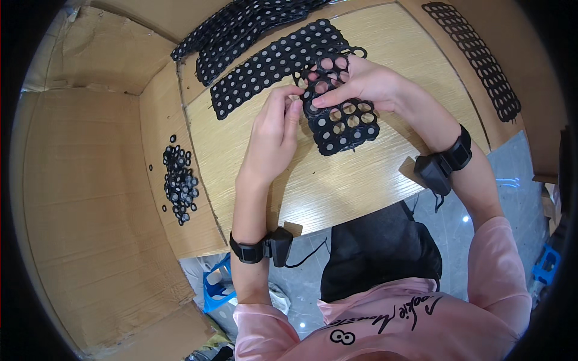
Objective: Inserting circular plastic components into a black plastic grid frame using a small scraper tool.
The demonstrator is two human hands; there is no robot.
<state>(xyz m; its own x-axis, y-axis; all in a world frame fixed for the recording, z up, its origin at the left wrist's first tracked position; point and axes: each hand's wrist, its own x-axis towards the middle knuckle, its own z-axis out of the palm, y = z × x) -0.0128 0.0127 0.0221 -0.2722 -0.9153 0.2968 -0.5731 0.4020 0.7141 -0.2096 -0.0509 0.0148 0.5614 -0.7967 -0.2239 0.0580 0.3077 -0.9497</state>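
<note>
A flexible black sheet of joined rings (345, 133) hangs bent over the tabletop, its upper part folded up. Pale discs fill several of its rings at the lower and left side, while others are open holes. My right hand (367, 81) is closed on this sheet from the right, thumb pressed on a ring near its left edge. Right beside that edge is my left hand (274, 129), thumb and index finger brought together in a pinch. Whatever lies between those fingertips is too small or hidden to make out.
Further black ring sheets filled with pale discs (265, 66) lie at the back, some in a stack (241, 27). An unfilled ring sheet (475, 60) rests along the right edge. Small loose black rings with discs (180, 183) form a pile at the left. Cardboard walls (84, 198) enclose the wooden table (241, 144).
</note>
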